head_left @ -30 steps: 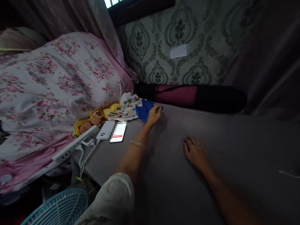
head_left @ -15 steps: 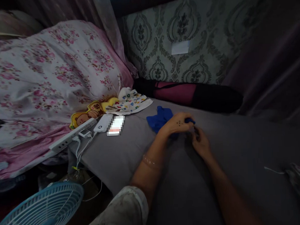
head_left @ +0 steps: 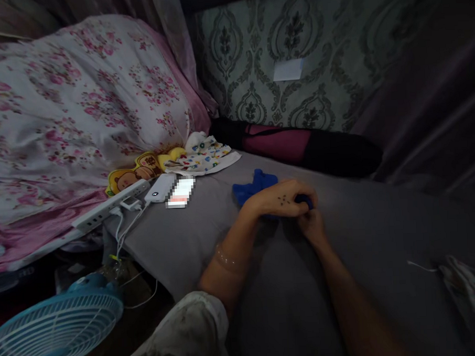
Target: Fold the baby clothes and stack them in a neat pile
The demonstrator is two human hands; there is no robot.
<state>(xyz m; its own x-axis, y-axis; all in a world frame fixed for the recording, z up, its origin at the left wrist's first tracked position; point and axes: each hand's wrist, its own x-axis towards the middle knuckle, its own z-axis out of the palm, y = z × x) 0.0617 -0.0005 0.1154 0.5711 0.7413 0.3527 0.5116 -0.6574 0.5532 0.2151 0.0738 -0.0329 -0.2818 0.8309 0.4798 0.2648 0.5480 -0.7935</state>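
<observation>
A small blue cloth (head_left: 253,186) lies on the grey bed sheet (head_left: 382,255) in the middle of the view. My left hand (head_left: 278,200) rests over its right end with fingers curled around the fabric. My right hand (head_left: 311,224) sits just below and partly under the left, its fingers closed on the same blue end. Most of the right hand's fingers are hidden by the left hand.
A phone (head_left: 180,192) and white power bank (head_left: 159,187) lie near a power strip (head_left: 109,211) at the bed's left edge. A printed white garment (head_left: 207,157) and yellow cartoon pillow (head_left: 137,171) sit beyond. A blue fan (head_left: 55,333) stands low left. A dark bolster (head_left: 318,151) lines the wall.
My left hand pulled the blue cloth from beside the printed garment to the middle of the bed. My right hand rose from the sheet and joined it at the cloth.
</observation>
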